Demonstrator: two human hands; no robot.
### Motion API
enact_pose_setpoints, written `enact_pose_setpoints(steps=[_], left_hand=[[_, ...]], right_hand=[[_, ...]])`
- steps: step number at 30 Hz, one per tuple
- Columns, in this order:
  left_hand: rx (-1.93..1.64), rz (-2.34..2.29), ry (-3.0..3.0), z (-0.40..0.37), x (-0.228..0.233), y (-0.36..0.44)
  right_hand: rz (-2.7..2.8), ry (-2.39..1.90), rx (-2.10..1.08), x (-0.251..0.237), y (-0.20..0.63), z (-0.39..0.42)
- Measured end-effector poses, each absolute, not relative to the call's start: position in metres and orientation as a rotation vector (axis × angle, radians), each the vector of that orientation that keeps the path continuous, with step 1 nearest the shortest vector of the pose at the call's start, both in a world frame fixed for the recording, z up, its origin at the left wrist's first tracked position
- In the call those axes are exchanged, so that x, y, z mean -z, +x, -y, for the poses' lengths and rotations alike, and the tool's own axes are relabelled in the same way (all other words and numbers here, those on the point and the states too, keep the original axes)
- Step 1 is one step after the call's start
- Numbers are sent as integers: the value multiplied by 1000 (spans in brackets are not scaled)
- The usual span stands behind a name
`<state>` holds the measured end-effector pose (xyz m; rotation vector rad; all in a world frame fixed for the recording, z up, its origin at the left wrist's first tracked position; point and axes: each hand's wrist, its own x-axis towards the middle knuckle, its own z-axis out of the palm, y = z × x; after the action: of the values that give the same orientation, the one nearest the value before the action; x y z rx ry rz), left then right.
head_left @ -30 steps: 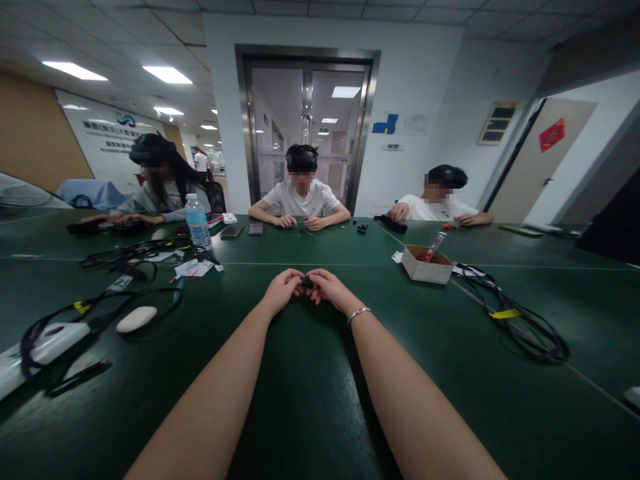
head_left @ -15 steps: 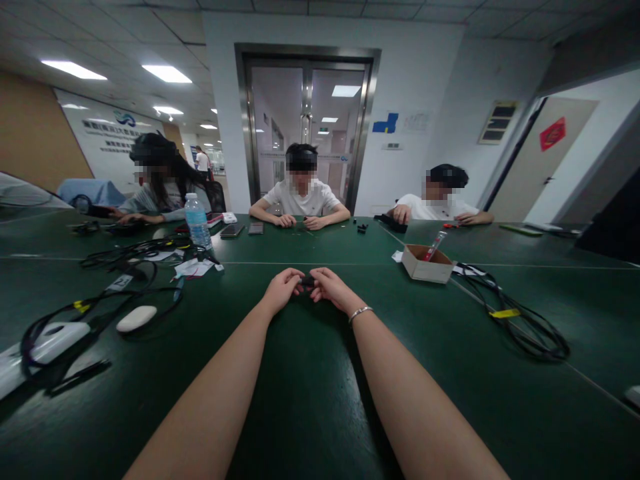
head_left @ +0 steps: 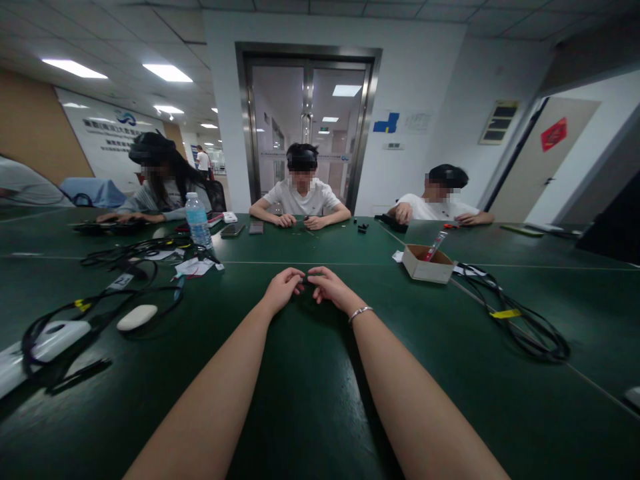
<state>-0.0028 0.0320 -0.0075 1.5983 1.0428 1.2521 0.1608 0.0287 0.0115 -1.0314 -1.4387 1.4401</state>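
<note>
My left hand (head_left: 283, 289) and my right hand (head_left: 331, 287) are close together over the dark green table (head_left: 300, 387), around the middle of the view. The fingers of my left hand are bent into a pinch around a small black piece (head_left: 303, 282); its kind is too small to make out. The right hand has its thumb and fingers curled in from the other side, a narrow gap away from the left fingertips. Whatever it pinches is hidden by the fingers. A silver bangle (head_left: 360, 313) circles my right wrist.
To the right stand a small cardboard box (head_left: 429, 269) and a coiled black cable (head_left: 530, 333). On the left lie more cables (head_left: 145, 290), a white mouse (head_left: 137, 318), a power strip (head_left: 55, 343) and a water bottle (head_left: 198, 223). Several people sit across the table.
My hands have drawn slightly apart, and the black piece that spanned the fingertips shows less. At the far left, a person's hands have lowered to the table.
</note>
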Motion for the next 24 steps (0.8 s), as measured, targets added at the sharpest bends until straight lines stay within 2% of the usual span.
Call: enact_pose_setpoints(steps=[7,24], left_hand=[[-1233,-1075,1604,-28,3,-2],[-1241,-1106,1668,-31,7,-5]], right_hand=[[1381,-899,-1509,-15,164,-24],[1343,-936,-1546,-16,162,-25]])
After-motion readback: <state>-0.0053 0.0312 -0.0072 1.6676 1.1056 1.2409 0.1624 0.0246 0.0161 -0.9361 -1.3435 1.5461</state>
